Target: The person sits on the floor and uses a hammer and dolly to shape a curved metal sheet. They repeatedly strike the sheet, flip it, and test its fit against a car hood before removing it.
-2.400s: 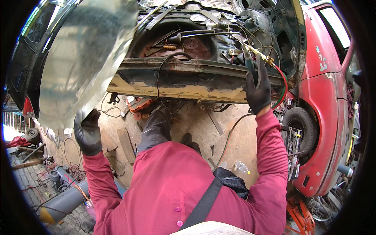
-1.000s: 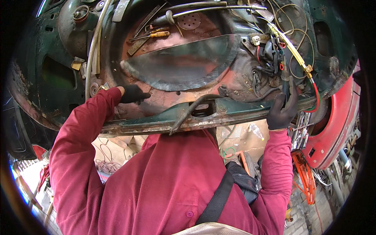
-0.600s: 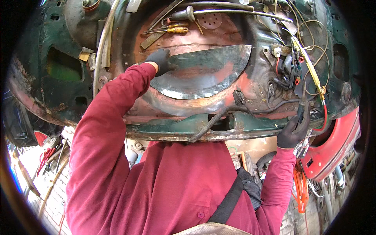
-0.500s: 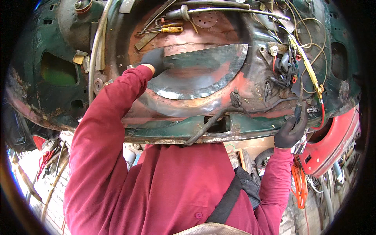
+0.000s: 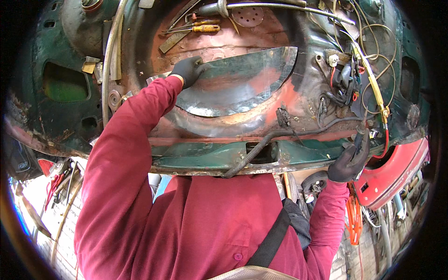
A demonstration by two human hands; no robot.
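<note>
My left hand (image 5: 190,73), in a dark glove, is closed at the straight upper edge of a half-moon piece of sheet metal (image 5: 238,88). The piece is shiny, with a curved lower edge, and lies over the round well (image 5: 224,47) of a car's boot floor. At the right, by the rear panel, my gloved right hand (image 5: 347,163) is closed around a narrow dark tool (image 5: 359,140). Its kind is too small and dark to make out.
Two yellow-handled screwdrivers (image 5: 206,28) and a flat metal strip (image 5: 175,42) lie in the well. A corrugated hose (image 5: 252,153) crosses the rear panel (image 5: 200,159). Wires and connectors (image 5: 343,77) crowd the right side, beside a yellow bar (image 5: 370,73). A red car panel (image 5: 394,175) stands lower right.
The whole view has shifted slightly, so the boot sits higher in the picture. My left fingers have changed position a little at the sheet's edge. My right hand stays by the rear panel.
</note>
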